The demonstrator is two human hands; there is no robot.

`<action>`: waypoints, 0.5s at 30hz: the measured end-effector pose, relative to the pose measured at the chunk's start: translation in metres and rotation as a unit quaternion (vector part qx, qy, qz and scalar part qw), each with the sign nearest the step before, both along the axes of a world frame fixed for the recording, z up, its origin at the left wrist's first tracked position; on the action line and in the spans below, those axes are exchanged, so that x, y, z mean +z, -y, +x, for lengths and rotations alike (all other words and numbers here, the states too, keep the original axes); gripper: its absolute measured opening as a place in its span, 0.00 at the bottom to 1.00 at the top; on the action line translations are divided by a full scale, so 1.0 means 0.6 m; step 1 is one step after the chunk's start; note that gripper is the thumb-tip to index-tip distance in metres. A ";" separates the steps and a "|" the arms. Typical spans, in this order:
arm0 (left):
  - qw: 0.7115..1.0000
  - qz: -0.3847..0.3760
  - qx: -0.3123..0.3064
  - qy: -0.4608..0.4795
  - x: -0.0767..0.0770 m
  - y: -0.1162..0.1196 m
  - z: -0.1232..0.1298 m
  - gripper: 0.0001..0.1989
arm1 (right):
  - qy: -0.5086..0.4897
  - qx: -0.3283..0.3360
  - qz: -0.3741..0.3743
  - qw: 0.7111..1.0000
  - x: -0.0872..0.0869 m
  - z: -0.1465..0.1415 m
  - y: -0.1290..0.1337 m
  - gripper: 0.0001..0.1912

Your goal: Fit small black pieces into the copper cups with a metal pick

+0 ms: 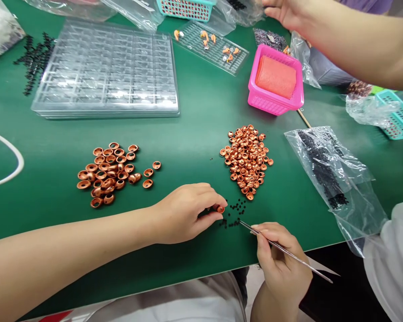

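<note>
Between thumb and fingertips, my left hand (188, 212) pinches a small copper-coloured cup (220, 209). Metal tweezers (289, 252) are in my right hand (284, 264), their tips touching down among tiny black pieces (237, 210) scattered on the green table (195, 134). Those pieces lie just right of my left fingertips. Behind them is a dense pile of small copper cups (246, 156). Larger copper rings or cups (109, 172) form another pile beyond my left forearm, with a few lying apart on its right.
Stacked clear trays (110, 71) lie at the back left. A pink basket (275, 105) holds an orange-red block. A clear bag (336, 179) of black pieces lies right. Another person's arm (342, 42) reaches across the back right. A white cable (16, 156) curves at the left edge.
</note>
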State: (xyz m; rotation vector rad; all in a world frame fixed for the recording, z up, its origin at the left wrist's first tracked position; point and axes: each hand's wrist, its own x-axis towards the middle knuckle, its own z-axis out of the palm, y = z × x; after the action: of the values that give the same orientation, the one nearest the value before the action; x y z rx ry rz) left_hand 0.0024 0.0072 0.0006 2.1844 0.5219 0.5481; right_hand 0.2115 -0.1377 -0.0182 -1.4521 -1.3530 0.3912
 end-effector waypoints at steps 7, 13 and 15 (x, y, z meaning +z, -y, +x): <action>1.000 -0.003 0.001 -0.005 0.001 0.000 0.000 0.07 | 0.014 0.002 0.011 1.000 0.001 0.001 -0.001 0.13; 1.000 -0.003 0.000 -0.007 0.002 0.000 0.001 0.06 | 0.007 -0.006 0.006 1.000 0.001 -0.001 0.000 0.13; 1.000 -0.003 0.001 -0.006 0.001 0.000 0.001 0.06 | 0.009 -0.006 0.008 1.000 0.000 -0.002 0.000 0.13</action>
State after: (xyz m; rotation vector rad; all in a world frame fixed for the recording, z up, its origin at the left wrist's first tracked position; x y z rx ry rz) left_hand 0.0033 0.0072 0.0015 2.1836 0.5316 0.5332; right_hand 0.2103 -0.1378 -0.0181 -1.4541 -1.3568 0.3603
